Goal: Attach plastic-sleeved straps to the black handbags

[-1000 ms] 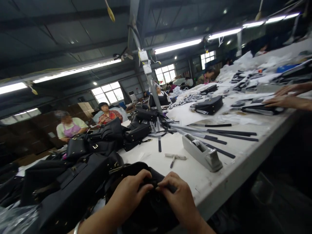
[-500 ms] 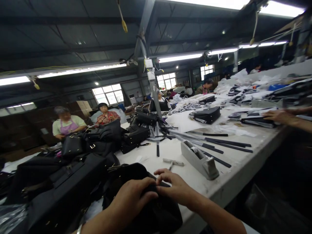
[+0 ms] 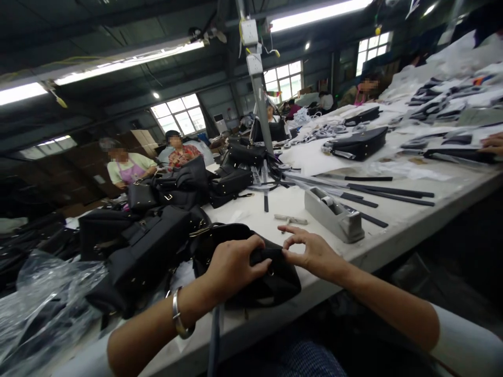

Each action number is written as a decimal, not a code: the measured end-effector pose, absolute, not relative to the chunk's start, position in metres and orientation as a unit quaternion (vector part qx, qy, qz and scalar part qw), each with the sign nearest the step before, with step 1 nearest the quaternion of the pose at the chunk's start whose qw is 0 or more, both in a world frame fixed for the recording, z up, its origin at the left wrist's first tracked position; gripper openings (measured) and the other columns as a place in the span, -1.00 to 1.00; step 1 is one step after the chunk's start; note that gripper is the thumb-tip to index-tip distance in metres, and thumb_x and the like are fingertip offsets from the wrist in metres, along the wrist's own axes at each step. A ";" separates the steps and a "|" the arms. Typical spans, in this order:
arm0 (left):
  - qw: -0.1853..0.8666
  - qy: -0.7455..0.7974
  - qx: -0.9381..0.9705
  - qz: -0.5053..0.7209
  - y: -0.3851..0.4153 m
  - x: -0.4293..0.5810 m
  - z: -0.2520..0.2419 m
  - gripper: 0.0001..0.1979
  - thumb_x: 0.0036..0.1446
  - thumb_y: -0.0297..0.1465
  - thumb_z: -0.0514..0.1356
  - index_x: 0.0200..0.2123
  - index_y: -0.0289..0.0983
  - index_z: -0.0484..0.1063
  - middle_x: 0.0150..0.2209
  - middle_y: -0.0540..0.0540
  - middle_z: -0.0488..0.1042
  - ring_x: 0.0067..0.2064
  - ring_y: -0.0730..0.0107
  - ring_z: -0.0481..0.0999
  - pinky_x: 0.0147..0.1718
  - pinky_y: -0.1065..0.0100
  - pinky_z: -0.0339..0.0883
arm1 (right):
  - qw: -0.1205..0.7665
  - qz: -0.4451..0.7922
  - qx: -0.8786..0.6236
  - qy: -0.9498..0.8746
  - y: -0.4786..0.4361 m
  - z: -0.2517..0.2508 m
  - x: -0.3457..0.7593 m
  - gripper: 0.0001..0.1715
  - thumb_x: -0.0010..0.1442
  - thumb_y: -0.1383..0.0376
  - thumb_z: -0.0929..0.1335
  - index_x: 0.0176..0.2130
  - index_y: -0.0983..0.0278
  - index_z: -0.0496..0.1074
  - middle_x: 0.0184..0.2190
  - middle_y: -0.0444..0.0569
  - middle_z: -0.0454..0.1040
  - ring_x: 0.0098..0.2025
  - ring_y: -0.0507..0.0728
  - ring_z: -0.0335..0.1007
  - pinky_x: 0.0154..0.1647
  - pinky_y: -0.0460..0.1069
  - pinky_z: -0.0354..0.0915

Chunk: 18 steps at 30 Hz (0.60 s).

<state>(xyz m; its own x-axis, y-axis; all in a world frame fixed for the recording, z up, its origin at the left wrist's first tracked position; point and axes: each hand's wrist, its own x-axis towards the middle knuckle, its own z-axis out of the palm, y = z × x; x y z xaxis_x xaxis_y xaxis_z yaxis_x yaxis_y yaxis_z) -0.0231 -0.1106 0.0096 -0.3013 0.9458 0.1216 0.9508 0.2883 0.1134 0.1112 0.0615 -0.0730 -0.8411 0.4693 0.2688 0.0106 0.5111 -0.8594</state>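
A black handbag lies at the near edge of the white table. My left hand is closed over its top, thumb and fingers gripping the black material. My right hand pinches the same top edge from the right with thumb and forefinger, its other fingers raised and curled. A silver bangle circles my left wrist. A dark strap hangs off the table below the bag.
A grey tape dispenser and a small metal tool sit just beyond my hands. Black straps lie further right. Black bags pile up at left beside clear plastic. Several people sit across the table; another person's hand rests far right.
The view has tipped down and left. My hands and the bag now sit higher in view. My right hand has opened from a fuller grip to a fingertip pinch.
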 end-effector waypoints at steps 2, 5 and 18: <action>0.008 -0.809 -0.581 -0.092 -0.113 -0.027 0.006 -0.73 0.12 -0.13 0.23 -0.18 -0.13 0.49 -0.44 0.02 0.56 -0.42 0.32 0.53 -0.46 0.40 0.11 | 0.259 0.457 -0.171 -0.834 0.070 -0.091 0.121 -0.89 0.06 0.24 0.42 -0.47 0.21 0.52 0.21 0.03 0.40 0.23 0.27 0.31 0.28 0.16 0.12; -0.008 -0.814 -0.572 -0.100 -0.116 -0.029 0.003 -0.74 0.11 -0.14 0.24 -0.18 -0.13 0.48 -0.44 0.04 0.55 -0.45 0.37 0.50 -0.46 0.41 0.12 | 0.265 0.462 -0.216 -0.818 0.081 -0.120 0.138 -0.87 0.08 0.24 0.38 -0.45 0.21 0.52 0.18 0.04 0.42 0.19 0.26 0.36 0.14 0.13 0.30; -0.058 -0.804 -0.573 -0.145 -0.116 -0.033 -0.004 -0.73 0.13 -0.17 0.26 -0.16 -0.17 0.47 -0.45 0.05 0.50 -0.50 0.44 0.40 -0.48 0.41 0.15 | 0.354 0.355 -0.226 -0.835 0.070 -0.137 0.155 -0.68 0.26 0.14 0.34 -0.01 0.14 0.48 0.20 0.03 0.39 0.25 0.28 0.26 0.28 0.24 0.16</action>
<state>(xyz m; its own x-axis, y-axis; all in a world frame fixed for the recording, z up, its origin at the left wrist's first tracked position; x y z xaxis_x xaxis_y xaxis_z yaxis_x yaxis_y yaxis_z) -0.0328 -0.1162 -0.0040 -0.3362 0.9389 0.0737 0.9055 0.3007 0.2995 0.1545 0.0701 -0.1370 -0.6471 0.6290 0.4309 0.1259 0.6455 -0.7533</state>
